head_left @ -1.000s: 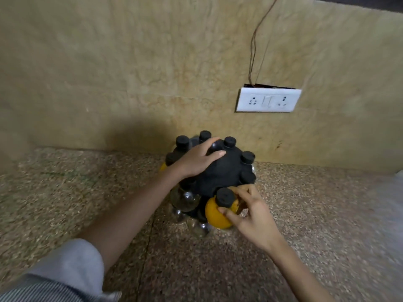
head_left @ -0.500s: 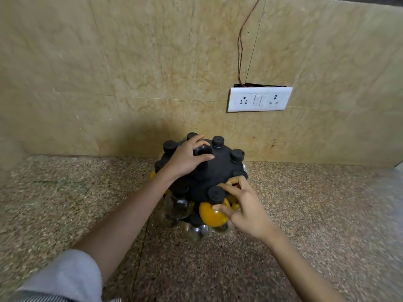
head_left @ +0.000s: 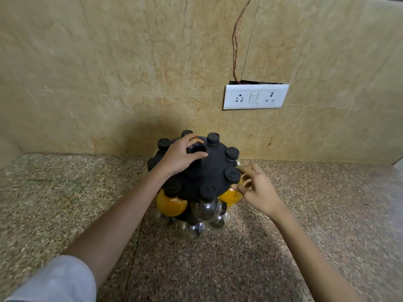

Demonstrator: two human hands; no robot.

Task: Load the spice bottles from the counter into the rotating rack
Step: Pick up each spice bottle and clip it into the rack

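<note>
Looking down from the head camera, a black rotating rack (head_left: 214, 171) stands on a speckled granite counter (head_left: 283, 247), close to a beige tiled wall (head_left: 130, 62). The left hand (head_left: 181, 156) rests on the rack's domed top, fingers curled around the black centre knob (head_left: 196, 149) — a closed grasp on that knob. The right hand (head_left: 256, 189) is at the rack's right edge, its fingers loosely spread; the thumb tip and forefinger touch or nearly touch an orange-filled bottle (head_left: 230, 196) hanging there and the black cap (head_left: 232, 174) above it, but whether they actually pinch it I cannot tell.

Spice bottles sit in slots all around the rim, black caps poking up through the top. A second orange bottle (head_left: 172, 203) hangs at the front left, and a clear bottle with dark contents (head_left: 207, 209) hangs at the front, between the two orange ones. More clear bottles (head_left: 192, 231) show on a lower tier beneath.

On the wall to the right is a white socket plate (head_left: 255, 97) — a thin reddish wire (head_left: 235, 40) runs up from behind it. A pale sleeve (head_left: 61, 280) covers the left upper arm.
</note>
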